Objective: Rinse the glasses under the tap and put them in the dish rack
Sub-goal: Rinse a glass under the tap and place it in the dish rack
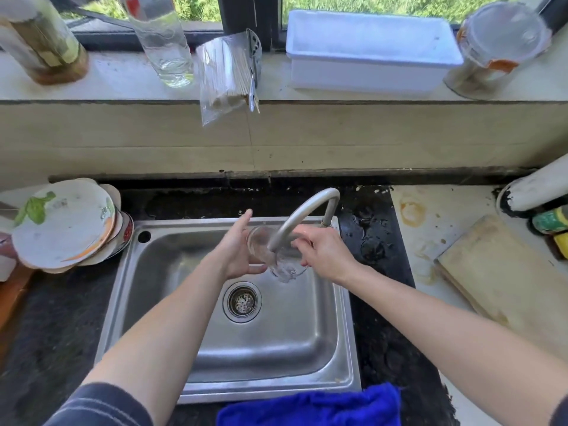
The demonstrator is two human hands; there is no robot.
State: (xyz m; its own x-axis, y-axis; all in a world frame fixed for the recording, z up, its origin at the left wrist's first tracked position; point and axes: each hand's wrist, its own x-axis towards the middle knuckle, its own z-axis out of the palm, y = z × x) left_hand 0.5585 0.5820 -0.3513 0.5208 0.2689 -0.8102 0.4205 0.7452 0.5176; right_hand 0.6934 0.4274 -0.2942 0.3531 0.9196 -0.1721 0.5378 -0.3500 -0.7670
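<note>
Reaching forward over the steel sink (123, 287) with both bare forearms, meeting just below the curved tap (302, 216). Cradling a clear glass (261, 245) in the left hand (236, 252), thumb hooked underneath, index finger stretched straight up along the far side. Gripping the other end of it with the right hand (327, 252), fingers curled, knuckles up. Held tilted on its side at the spout's mouth, above the drain (242, 301).
</note>
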